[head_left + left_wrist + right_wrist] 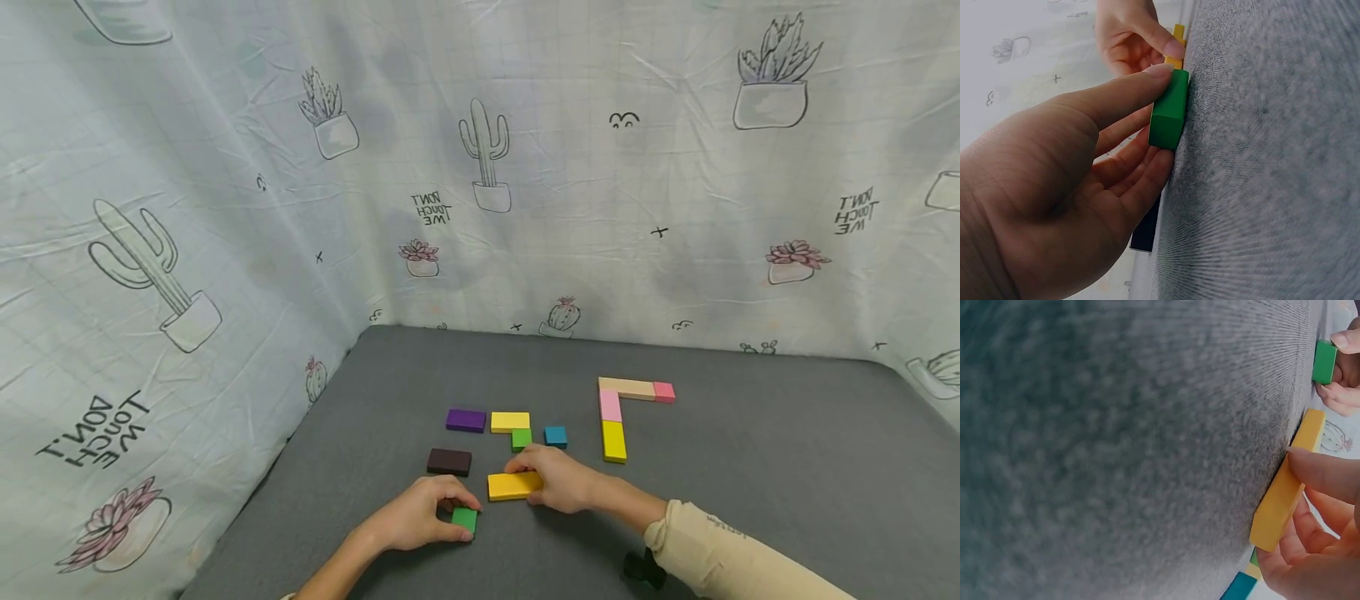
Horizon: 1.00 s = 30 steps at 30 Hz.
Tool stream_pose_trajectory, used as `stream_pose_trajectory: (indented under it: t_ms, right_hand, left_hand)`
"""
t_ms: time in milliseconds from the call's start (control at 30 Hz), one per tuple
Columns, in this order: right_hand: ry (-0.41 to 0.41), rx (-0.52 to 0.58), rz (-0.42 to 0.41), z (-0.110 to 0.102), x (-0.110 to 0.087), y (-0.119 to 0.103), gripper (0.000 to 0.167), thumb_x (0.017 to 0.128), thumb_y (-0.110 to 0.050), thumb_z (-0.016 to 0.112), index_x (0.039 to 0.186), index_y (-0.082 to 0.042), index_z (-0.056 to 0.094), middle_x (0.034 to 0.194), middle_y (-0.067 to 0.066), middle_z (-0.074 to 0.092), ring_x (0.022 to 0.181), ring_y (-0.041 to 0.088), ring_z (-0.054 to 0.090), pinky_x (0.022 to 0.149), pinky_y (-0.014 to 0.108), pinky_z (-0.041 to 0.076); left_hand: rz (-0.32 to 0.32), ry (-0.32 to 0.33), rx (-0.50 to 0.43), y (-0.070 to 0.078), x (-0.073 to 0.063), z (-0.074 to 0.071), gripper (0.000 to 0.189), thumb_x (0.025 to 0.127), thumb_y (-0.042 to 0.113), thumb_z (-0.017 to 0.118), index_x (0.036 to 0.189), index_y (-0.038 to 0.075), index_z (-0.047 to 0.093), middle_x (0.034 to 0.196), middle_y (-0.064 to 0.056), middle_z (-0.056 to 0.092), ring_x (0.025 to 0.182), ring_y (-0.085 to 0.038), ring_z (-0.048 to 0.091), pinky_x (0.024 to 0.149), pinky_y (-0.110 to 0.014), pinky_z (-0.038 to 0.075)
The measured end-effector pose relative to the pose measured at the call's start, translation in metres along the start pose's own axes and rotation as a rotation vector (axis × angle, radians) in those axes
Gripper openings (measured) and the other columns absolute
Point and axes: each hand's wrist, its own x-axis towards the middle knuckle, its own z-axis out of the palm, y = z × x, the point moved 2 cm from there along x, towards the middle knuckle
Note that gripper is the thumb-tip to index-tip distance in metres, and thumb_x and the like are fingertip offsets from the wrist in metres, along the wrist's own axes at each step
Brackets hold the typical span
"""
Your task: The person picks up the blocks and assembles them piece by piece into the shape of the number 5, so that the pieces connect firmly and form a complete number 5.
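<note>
My left hand [422, 515] pinches a small green block [464, 519] between thumb and fingers, low over the grey table. In the left wrist view the thumb lies on one end of that green block [1170, 112] and fingertips touch the other. To its right, my right hand [561, 478] grips a longer orange-yellow block [512, 486] by its right part. The right wrist view shows the thumb on one long side of this orange-yellow block [1285, 487], with fingers on the opposite side. A short gap separates the two held blocks.
Behind the hands lie a dark brown block [449, 462], a purple block [467, 420], a pale yellow block [510, 422] touching a light green one [521, 440], and a blue block [556, 437]. Farther right, tan [627, 388], red-pink [663, 392], pink [611, 406] and yellow [614, 442] blocks form an angled line.
</note>
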Motion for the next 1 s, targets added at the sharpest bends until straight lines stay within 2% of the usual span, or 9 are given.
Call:
stream_pose_trajectory:
  t_ms: [200,433,700,867,1000]
  right_hand:
    - [0.014,-0.005,0.013,-0.009,-0.006,0.005,0.035,0.082,0.003,0.071,0.115,-0.006,0.063,0.109,0.001,0.058,0.096,0.016,0.051,0.092,0.04,0.044]
    - [0.09,-0.037,-0.025,-0.036,-0.024,0.015,0.035,0.08,0.005,0.073,0.112,-0.005,0.063,0.105,0.0,0.057,0.097,0.021,0.053,0.09,0.042,0.045]
    - [0.138,-0.037,0.009,-0.068,-0.058,0.035,0.037,0.08,0.006,0.072,0.113,-0.004,0.061,0.108,0.005,0.058,0.095,0.023,0.053,0.088,0.047,0.046]
    - [0.162,-0.041,0.022,-0.081,-0.082,0.052,0.037,0.08,0.006,0.072,0.115,0.0,0.06,0.111,0.01,0.06,0.097,0.027,0.055,0.086,0.047,0.046]
    - [0.167,-0.054,0.069,-0.09,-0.099,0.067,0.037,0.08,0.005,0.072,0.115,0.0,0.06,0.112,0.011,0.06,0.098,0.029,0.056,0.085,0.048,0.046]
  left_hand:
    - [-0.016,-0.003,0.001,0.0,0.001,0.0,0.027,0.081,0.02,0.078,0.105,0.013,0.07,0.099,0.012,0.061,0.088,-0.003,0.055,0.079,-0.024,0.047]
    - [-0.012,-0.001,0.006,0.0,0.001,0.0,0.027,0.081,0.021,0.079,0.105,0.012,0.071,0.097,0.013,0.061,0.087,-0.002,0.055,0.078,-0.024,0.047]
    - [0.022,0.005,0.005,0.001,0.001,0.0,0.027,0.081,0.02,0.079,0.105,0.011,0.07,0.097,0.011,0.061,0.087,-0.002,0.055,0.078,-0.024,0.048]
    - [0.019,0.007,0.007,0.001,0.0,0.0,0.027,0.081,0.02,0.079,0.105,0.011,0.07,0.097,0.011,0.061,0.087,-0.002,0.055,0.077,-0.024,0.047]
    - [0.01,0.005,0.007,0.0,0.0,0.0,0.027,0.081,0.02,0.079,0.105,0.011,0.071,0.097,0.011,0.061,0.087,-0.002,0.055,0.078,-0.024,0.047]
